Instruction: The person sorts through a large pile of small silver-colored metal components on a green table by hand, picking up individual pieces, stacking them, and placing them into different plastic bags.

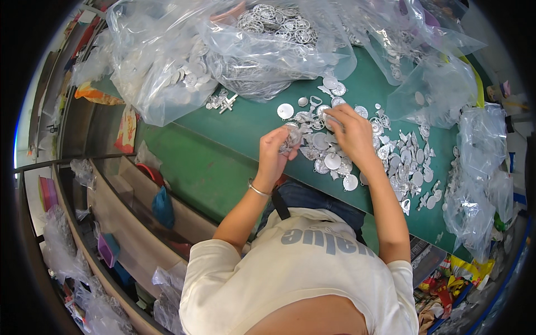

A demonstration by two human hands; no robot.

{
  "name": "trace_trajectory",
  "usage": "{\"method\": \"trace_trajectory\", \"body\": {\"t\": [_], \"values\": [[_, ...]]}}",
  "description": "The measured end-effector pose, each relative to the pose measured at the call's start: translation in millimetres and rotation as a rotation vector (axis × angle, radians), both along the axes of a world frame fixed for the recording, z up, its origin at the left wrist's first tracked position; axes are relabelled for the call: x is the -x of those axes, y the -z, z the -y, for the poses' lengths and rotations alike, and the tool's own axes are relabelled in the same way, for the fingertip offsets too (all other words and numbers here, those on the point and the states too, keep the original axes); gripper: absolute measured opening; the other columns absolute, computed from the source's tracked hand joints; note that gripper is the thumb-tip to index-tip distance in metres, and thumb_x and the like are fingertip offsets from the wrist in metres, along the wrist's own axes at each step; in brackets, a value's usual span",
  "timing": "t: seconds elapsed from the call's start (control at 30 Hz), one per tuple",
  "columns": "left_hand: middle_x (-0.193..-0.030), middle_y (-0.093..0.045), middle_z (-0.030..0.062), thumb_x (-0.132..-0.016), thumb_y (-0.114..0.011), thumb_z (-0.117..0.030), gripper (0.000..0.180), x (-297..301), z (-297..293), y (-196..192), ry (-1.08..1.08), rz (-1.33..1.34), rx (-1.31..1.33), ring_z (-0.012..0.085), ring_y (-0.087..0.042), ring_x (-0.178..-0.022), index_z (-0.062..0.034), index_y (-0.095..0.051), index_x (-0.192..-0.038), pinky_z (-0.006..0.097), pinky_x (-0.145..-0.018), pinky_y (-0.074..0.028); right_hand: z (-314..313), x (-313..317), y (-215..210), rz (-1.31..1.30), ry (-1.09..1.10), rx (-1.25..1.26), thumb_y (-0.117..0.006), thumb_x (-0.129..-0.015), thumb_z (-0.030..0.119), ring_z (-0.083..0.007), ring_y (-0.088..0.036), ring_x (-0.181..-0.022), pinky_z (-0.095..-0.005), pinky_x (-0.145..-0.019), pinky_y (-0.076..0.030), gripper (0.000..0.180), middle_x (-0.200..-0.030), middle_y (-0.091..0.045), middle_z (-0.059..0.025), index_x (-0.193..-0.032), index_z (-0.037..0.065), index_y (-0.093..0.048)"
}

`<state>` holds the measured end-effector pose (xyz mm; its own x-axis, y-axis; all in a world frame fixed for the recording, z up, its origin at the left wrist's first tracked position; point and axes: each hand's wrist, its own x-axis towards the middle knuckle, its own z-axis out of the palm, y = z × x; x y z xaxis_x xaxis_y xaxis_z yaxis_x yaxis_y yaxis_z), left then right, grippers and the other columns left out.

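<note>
My left hand, with a bangle on the wrist, is closed around a small bunch of silver metal pendants at the table's near edge. Just to its right, my right hand reaches over a loose pile of silver pendants. Its thumb and fingers are bent together on a pale silver pendant, partly hidden by the fingers. The pile mixes round discs, ornate medallions and small shaped charms. A plain round disc lies apart, beyond my left hand.
Large clear plastic bags of silver parts line the far side of the green table. Small crosses lie near them. More pendants spread right, beside another plastic bag. Shelving with bins stands at left.
</note>
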<state>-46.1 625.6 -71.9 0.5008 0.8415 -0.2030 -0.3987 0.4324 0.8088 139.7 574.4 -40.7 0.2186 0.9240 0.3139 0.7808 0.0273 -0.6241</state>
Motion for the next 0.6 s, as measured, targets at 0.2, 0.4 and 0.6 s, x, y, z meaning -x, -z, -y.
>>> {"method": "trace_trajectory", "body": {"t": [0.2, 0.4, 0.6], "values": [[-0.082, -0.054, 0.0121, -0.081, -0.048, -0.021, 0.019, 13.6, -8.0, -12.1, 0.024, 0.18, 0.331, 0.0173, -0.051, -0.062, -0.0029, -0.055, -0.081, 0.022, -0.05, -0.038, -22.8, 20.5, 16.0, 0.277, -0.029, 0.359, -0.072, -0.067, 0.014, -0.0316, -0.061, -0.074, -0.0403, -0.061, -0.047, 0.03, -0.1, -0.051, -0.0113, -0.09, 0.001, -0.058], [-0.075, -0.056, 0.0032, -0.077, -0.066, -0.014, 0.02, 18.0, -20.3, 17.8, 0.001, -0.628, -0.524, 0.0132, -0.053, -0.061, -0.0002, -0.056, -0.088, 0.022, -0.051, -0.039, -19.5, 13.9, 13.1, 0.066, 0.023, 0.216, -0.072, -0.067, 0.012, -0.0304, -0.06, -0.071, -0.0386, -0.06, -0.046, 0.026, -0.089, -0.057, -0.0079, -0.084, 0.005, -0.054], [-0.081, -0.06, 0.0148, -0.069, -0.074, -0.023, 0.039, 12.3, -8.7, -1.5, -0.007, -1.166, -0.918, 0.033, -0.058, -0.068, -0.0059, -0.054, -0.099, 0.039, -0.06, -0.046, 3.6, -16.7, -0.1, -1.008, 0.288, 0.138, -0.065, -0.081, 0.013, -0.0036, -0.042, -0.053, -0.0186, -0.044, -0.032, 0.024, -0.074, -0.056, 0.0025, -0.101, 0.004, -0.054]]}}
